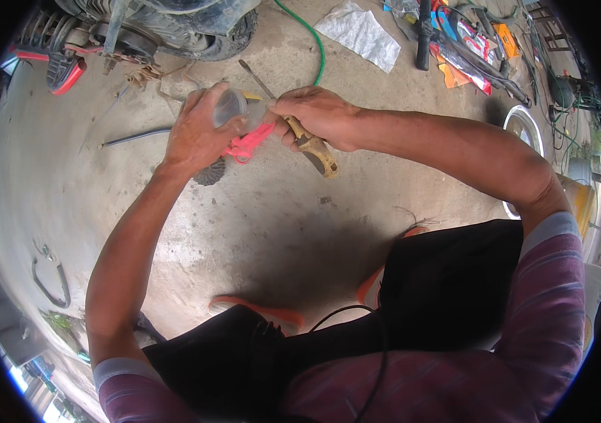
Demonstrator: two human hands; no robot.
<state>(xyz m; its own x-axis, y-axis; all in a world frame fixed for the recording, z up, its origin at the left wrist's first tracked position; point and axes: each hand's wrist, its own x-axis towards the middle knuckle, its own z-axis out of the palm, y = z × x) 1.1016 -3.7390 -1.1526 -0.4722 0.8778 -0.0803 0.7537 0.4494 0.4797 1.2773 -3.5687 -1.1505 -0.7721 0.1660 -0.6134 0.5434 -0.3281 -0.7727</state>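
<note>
My left hand is closed around a clear plastic container, round at its near end. Close beside it, my right hand grips a screwdriver-like tool, its worn yellowish handle sticking out below the fist. The tool's thin metal shank points up and left past the container. Fingertips of the right hand are at the container's right side; whether they pinch it I cannot tell. Just under the container shows a pinkish-red plastic piece with a loop, its kind unclear. A dark ridged round part lies below my left hand.
At the far left stands a vehicle with a tyre and coil spring. A blue-grey rod lies on the concrete floor. Farther off are a green hose, a white sack, assorted packets and a pale round rim.
</note>
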